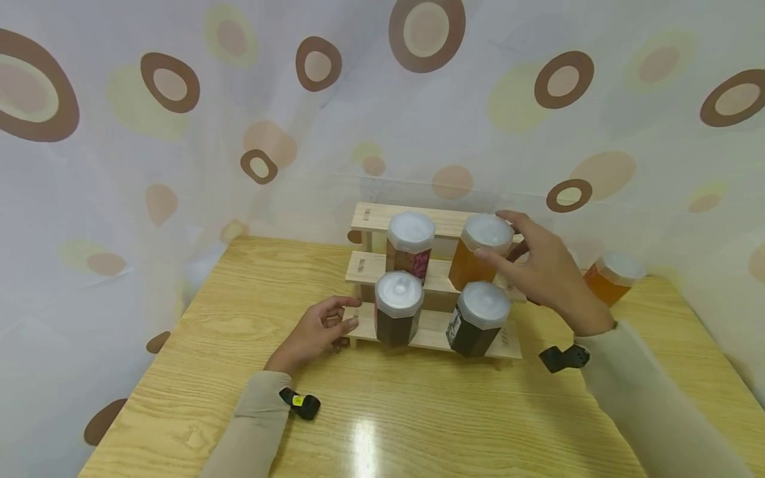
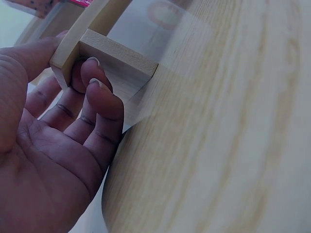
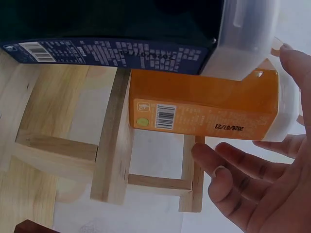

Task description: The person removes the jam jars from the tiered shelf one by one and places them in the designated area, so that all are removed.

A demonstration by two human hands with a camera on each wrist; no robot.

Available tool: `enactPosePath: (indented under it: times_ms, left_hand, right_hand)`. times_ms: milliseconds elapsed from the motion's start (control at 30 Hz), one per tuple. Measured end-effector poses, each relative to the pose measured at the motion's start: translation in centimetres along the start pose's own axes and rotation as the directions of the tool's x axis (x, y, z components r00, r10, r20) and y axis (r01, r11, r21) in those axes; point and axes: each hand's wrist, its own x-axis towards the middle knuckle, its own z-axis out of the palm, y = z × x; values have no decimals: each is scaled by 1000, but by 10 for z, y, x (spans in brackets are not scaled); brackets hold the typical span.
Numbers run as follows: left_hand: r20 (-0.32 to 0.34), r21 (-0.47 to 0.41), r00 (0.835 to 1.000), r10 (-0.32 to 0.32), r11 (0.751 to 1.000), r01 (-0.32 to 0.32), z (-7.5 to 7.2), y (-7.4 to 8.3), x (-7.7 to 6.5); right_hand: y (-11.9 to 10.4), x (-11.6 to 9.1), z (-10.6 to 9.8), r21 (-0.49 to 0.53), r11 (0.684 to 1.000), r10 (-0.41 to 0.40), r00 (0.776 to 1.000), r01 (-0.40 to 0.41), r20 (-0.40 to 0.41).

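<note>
A three-tier wooden rack (image 1: 439, 338) carries octagonal jars with translucent white lids. On its left end, at the lowest tier, my left hand (image 1: 317, 330) grips the board with curled fingers; the left wrist view shows those fingers (image 2: 104, 99) around the wooden end. My right hand (image 1: 546, 269) holds the lid of an orange jar (image 1: 469, 265) on the middle tier, thumb and index finger at its sides. The other right fingers (image 3: 252, 167) hang loosely below that jar. Beside it stands a jar with brown and pink contents (image 1: 406, 260).
On the bottom tier stand two dark jars, a left one (image 1: 394, 328) and a right one (image 1: 469, 335) with a printed label. Another orange jar (image 1: 606, 285) is beyond my right wrist. A patterned curtain (image 1: 358, 119) hangs behind the wooden table (image 1: 251, 285).
</note>
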Motion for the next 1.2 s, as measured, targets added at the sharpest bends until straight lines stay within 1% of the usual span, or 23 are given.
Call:
enactPosePath:
  times_ms: [167,300,400,500,733,867,967,1200]
  left_hand:
    - [2,3,1000,1,1000,-1,0,1,1]
    - [1,12,1000,1,1000,-1,0,1,1]
    - [1,17,1000,4,1000,-4,0,2,1]
    - [6,14,1000,10,1000,-10,1,3,0]
    - [18,8,1000,12,1000,-12,1,0,1]
    - [14,8,1000,14,1000,-14,1,0,2]
    - [11,4,1000,15,1000,-15,1,0,2]
    - [6,-19,1000,-1,1000,1,1,1,0]
  right_hand:
    - [-4,2,5,3,1000,6,1000,-6,-9]
    - [-8,4,9,-56,998,-7,1000,5,-30]
    - [-10,4,11,-108,994,-29,998,23,-52]
    - [-11,5,13,-138,989,-63,994,51,-85]
    - [-9,6,15,-183,977,-140,975,108,-172]
    - [-10,6,12,-204,971,-163,967,123,-196]
    - [-13,7,7,-213,970,-162,965,118,-205]
    - [-16,7,-2,-228,969,-139,969,92,-202]
